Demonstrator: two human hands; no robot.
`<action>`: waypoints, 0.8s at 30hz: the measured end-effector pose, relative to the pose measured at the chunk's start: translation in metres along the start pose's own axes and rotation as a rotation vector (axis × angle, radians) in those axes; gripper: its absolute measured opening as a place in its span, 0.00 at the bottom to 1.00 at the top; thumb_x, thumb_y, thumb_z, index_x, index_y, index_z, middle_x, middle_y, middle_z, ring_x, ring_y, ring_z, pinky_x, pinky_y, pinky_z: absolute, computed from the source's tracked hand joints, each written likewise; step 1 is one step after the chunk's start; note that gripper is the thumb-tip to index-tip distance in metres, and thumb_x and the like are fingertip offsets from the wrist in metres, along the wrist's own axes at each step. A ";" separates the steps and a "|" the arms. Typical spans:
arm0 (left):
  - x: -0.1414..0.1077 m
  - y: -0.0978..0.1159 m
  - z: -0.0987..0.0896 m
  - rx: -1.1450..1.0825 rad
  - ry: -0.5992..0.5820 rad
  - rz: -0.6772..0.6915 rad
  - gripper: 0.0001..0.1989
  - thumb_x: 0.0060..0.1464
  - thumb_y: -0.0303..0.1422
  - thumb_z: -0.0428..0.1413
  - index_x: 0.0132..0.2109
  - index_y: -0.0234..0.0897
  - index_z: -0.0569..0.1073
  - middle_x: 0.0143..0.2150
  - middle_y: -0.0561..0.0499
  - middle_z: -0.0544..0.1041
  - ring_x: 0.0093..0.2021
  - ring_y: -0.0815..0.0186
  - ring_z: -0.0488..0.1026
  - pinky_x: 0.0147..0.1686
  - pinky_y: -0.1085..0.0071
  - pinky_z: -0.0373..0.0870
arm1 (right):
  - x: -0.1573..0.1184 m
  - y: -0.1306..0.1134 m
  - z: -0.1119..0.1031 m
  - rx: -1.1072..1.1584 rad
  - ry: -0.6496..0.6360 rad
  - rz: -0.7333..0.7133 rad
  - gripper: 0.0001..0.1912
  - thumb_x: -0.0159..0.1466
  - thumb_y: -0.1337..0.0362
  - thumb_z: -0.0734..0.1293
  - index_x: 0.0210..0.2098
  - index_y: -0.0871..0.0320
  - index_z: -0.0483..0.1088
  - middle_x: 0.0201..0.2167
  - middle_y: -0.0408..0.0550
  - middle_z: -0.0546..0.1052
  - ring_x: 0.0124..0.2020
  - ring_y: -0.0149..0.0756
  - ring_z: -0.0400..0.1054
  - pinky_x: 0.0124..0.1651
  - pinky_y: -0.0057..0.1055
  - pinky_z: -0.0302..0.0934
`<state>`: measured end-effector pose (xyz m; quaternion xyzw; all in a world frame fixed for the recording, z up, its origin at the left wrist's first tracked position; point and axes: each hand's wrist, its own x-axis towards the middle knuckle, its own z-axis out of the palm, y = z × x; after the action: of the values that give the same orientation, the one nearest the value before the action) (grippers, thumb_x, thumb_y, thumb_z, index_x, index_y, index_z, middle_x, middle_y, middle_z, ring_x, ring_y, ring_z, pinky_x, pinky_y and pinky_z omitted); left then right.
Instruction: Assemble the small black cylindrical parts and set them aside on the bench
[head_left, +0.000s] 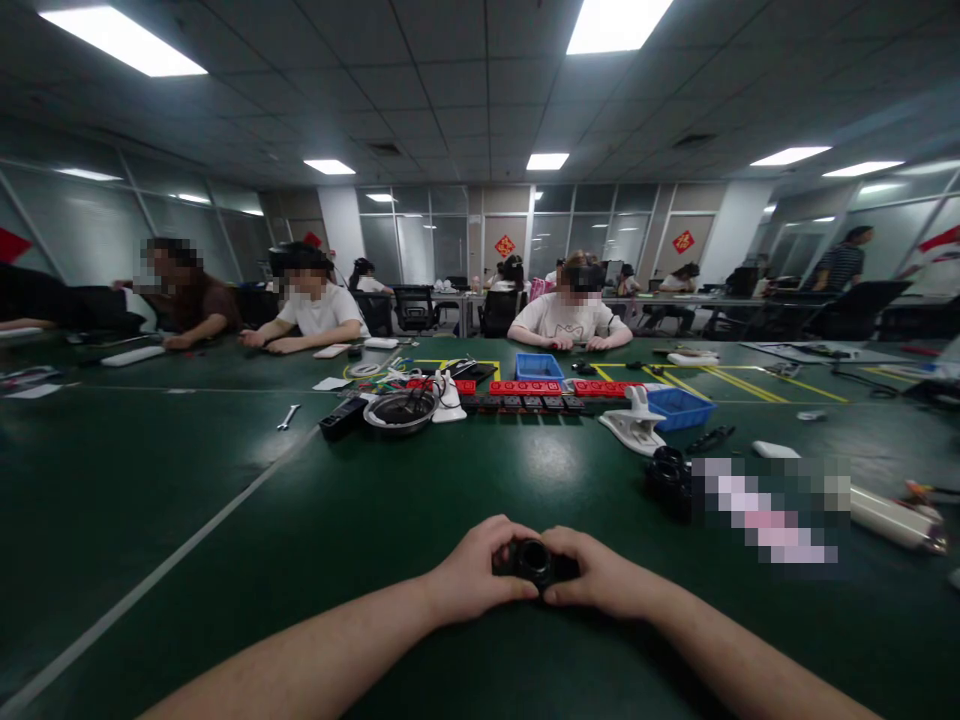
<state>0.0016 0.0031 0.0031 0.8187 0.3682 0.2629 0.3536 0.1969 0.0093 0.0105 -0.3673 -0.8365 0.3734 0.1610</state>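
Low in the middle of the head view, both hands meet around a small black part with a round opening on top (pixel 534 562). My left hand (pixel 476 572) wraps its left side, thumb along the near edge. On the other side, my right hand (pixel 604 575) closes on the same part, its thumb also at the near edge. The part's lower portion is hidden by the fingers, and its exact kind cannot be made out. It is held just above or on the green tabletop (pixel 360 530); I cannot tell which.
Farther off lie an open-end wrench (pixel 287 417), a round metal-rimmed dish (pixel 400 410), white stands (pixel 636 425), red strips (pixel 525 387) and a blue bin (pixel 679 407). Black rounded parts (pixel 670 480) and a pale cylinder (pixel 892 515) lie to the right. People sit across the table.
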 end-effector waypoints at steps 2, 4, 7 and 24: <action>0.001 0.000 -0.001 -0.010 -0.009 -0.002 0.21 0.39 0.30 0.61 0.44 0.40 0.68 0.33 0.55 0.62 0.31 0.70 0.60 0.30 0.76 0.59 | 0.000 0.000 0.000 -0.007 0.000 0.008 0.14 0.48 0.66 0.68 0.35 0.60 0.68 0.34 0.45 0.68 0.36 0.35 0.61 0.40 0.30 0.55; 0.001 -0.001 -0.001 -0.016 -0.018 -0.004 0.21 0.39 0.30 0.61 0.44 0.40 0.68 0.33 0.55 0.63 0.31 0.70 0.60 0.30 0.76 0.59 | 0.000 0.000 0.000 -0.015 -0.005 0.007 0.15 0.48 0.66 0.68 0.36 0.60 0.68 0.34 0.45 0.68 0.37 0.36 0.61 0.40 0.30 0.54; 0.002 -0.003 -0.001 -0.015 -0.022 -0.003 0.22 0.39 0.30 0.61 0.45 0.41 0.68 0.34 0.55 0.63 0.31 0.70 0.60 0.30 0.76 0.59 | 0.001 0.001 0.000 -0.021 -0.015 -0.019 0.15 0.49 0.66 0.68 0.37 0.60 0.68 0.34 0.45 0.69 0.37 0.36 0.61 0.41 0.30 0.54; 0.001 -0.001 -0.003 -0.002 -0.035 -0.001 0.21 0.40 0.32 0.60 0.45 0.41 0.67 0.33 0.54 0.62 0.31 0.69 0.60 0.31 0.75 0.59 | 0.003 0.005 0.001 -0.021 -0.009 -0.007 0.13 0.50 0.65 0.67 0.35 0.61 0.67 0.34 0.45 0.68 0.37 0.36 0.61 0.40 0.30 0.54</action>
<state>-0.0006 0.0054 0.0041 0.8227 0.3619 0.2486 0.3610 0.1968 0.0129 0.0058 -0.3642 -0.8425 0.3655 0.1546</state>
